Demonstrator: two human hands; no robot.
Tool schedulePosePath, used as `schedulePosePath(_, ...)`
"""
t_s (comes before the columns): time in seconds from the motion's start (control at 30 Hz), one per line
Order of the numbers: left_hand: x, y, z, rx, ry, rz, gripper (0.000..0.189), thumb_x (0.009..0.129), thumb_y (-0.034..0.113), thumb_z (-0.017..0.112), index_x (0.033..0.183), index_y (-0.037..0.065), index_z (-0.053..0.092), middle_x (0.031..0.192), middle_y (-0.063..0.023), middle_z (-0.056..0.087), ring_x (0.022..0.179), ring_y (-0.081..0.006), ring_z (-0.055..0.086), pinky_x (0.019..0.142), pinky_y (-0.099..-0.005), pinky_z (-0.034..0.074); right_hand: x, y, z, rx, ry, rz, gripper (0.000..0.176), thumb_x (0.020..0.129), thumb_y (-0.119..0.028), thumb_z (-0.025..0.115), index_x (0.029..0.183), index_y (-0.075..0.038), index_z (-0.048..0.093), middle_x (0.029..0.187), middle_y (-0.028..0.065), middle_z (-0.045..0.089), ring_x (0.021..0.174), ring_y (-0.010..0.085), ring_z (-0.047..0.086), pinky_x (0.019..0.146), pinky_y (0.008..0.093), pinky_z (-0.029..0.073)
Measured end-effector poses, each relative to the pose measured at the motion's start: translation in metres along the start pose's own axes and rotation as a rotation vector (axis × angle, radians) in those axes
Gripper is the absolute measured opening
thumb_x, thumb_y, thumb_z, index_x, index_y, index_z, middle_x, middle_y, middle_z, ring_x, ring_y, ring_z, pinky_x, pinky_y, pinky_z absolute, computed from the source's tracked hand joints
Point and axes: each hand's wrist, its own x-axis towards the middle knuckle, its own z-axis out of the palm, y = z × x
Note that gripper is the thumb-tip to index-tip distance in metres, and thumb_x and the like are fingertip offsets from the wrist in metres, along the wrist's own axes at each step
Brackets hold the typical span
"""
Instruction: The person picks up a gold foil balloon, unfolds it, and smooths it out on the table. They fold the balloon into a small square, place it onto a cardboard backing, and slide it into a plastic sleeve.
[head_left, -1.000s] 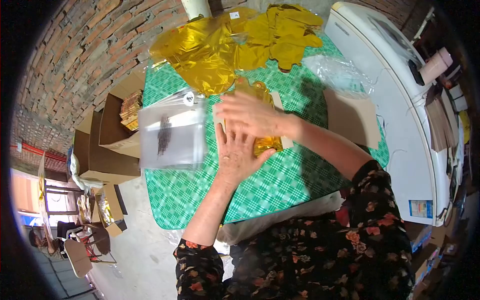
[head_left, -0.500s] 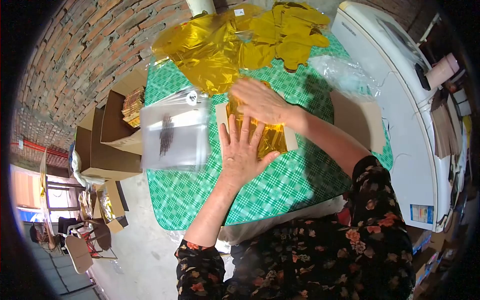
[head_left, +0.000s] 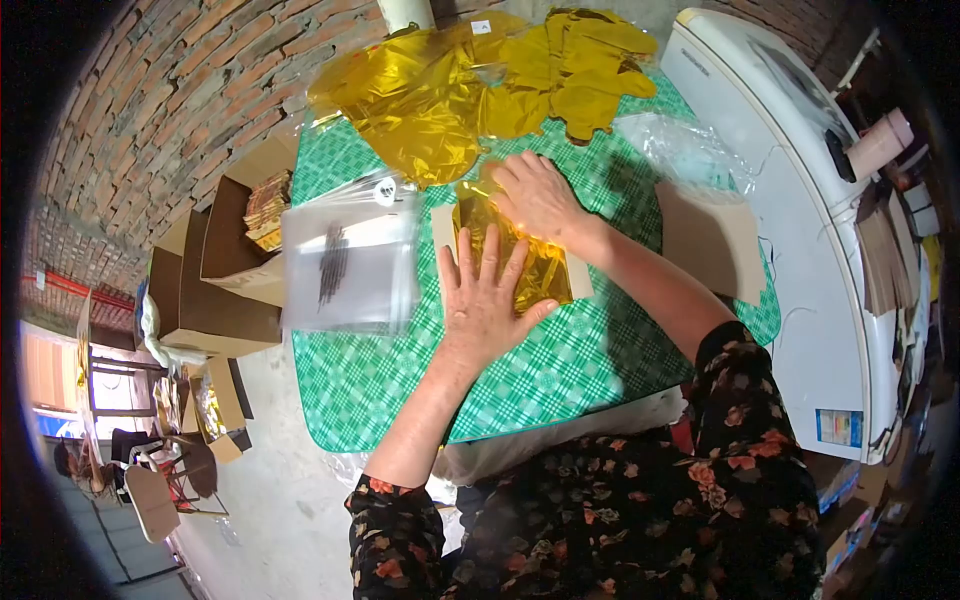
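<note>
My left hand lies flat with fingers spread on a folded sheet of shiny gold foil, which rests on a beige cardboard piece. My right hand presses on the upper right part of that foil, its fingers slightly bent and pointing up and left; its fingertips are partly hard to make out. Just left of the cardboard lies a stack of clear plastic bags. Beyond both hands, larger gold foil pieces are spread over the far side of the green checked tablecloth.
Another cardboard sheet and a crumpled clear plastic film lie at the table's right. A white appliance stands against that side. Open cardboard boxes stand to the left, by a brick wall.
My right hand, blurred before, has shifted slightly right and up across the foil and now shows sharply. My left hand stays on the foil.
</note>
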Motion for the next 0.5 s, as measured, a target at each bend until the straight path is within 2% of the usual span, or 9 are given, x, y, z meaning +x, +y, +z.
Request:
schedulePosePath(0.2, -0.014, 0.016, -0.004, -0.023, -0.018, -0.014, 0.088, 0.092, 0.075, 0.049, 0.157, 0.015, 0.043, 0.161, -0.0235, 0.033, 0.149, -0.0534, 0.02, 0.119, -0.0709, 0.012, -0.013, -0.011, -0.009, 0.082, -0.007, -0.016, 0.017, 0.093, -0.022, 0.062, 0.103, -0.008, 0.063, 0.102, 0.0074, 0.06, 0.104, 0.0292, 0.055, 0.091, 0.0426, 0.046)
schedulePosePath(0.3, -0.031, 0.031, -0.009, -0.039, -0.031, -0.029, 0.088, 0.092, 0.075, 0.049, 0.157, 0.015, 0.043, 0.162, -0.0235, 0.033, 0.149, -0.0538, 0.02, 0.119, -0.0712, 0.011, -0.029, -0.02, -0.026, 0.155, -0.147, 0.003, 0.028, 0.094, -0.015, 0.058, 0.121, -0.005, 0.06, 0.107, 0.0111, 0.057, 0.105, 0.032, 0.053, 0.094, 0.0431, 0.045)
schedulePosePath(0.4, -0.053, 0.052, -0.018, -0.068, -0.058, -0.05, 0.088, 0.091, 0.074, 0.053, 0.156, 0.015, 0.043, 0.162, -0.0233, 0.031, 0.15, -0.0541, 0.019, 0.119, -0.0718, 0.012, -0.05, -0.038, -0.04, 0.186, -0.104, -0.001, 0.017, 0.092, -0.019, 0.062, 0.105, -0.008, 0.062, 0.104, 0.008, 0.059, 0.106, 0.0303, 0.055, 0.095, 0.0432, 0.046)
schedulePosePath(0.5, -0.078, 0.071, -0.027, -0.095, -0.095, -0.055, 0.088, 0.09, 0.073, 0.055, 0.155, 0.015, 0.044, 0.162, -0.0233, 0.031, 0.15, -0.0541, 0.019, 0.119, -0.0719, 0.013, -0.073, -0.054, -0.056, 0.189, -0.155, -0.003, 0.019, 0.091, -0.019, 0.063, 0.107, -0.008, 0.061, 0.106, 0.0088, 0.059, 0.108, 0.0302, 0.055, 0.097, 0.0426, 0.045)
